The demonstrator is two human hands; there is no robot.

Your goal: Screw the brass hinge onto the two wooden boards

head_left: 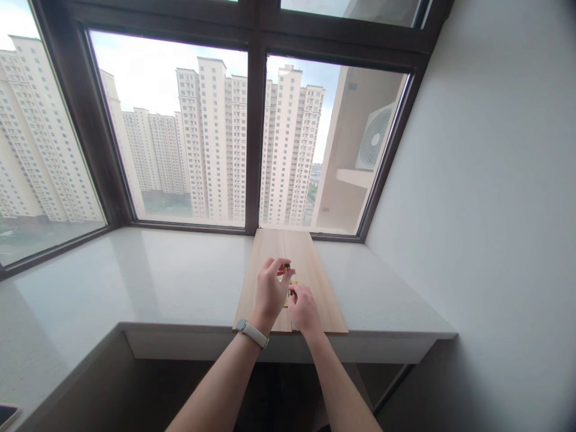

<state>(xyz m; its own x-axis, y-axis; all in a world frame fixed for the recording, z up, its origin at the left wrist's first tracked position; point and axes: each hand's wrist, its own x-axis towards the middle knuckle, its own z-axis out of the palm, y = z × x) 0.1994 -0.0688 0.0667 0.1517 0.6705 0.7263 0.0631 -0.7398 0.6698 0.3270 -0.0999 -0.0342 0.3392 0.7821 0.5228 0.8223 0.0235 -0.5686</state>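
Observation:
My left hand [269,291], with a pale watch band [254,333] on its wrist, is raised a little over a wooden board [312,264]. Its thumb and fingers pinch a small yellow, black and red piece [287,269], too small to name more exactly. Just below and to the right is my right hand [305,307], low over the board with its fingers curled together at a small dark bit. Whether that bit is held or only touched is hard to see. Small yellow parts [285,303] show between the hands, mostly hidden by the fingers.
Under the board runs a white stone sill [189,282], whose front edge steps toward me on the left. Dark window frames [254,132] stand behind it, a plain white wall [486,180] on the right. A dark flat object [8,414] lies at the lower left corner.

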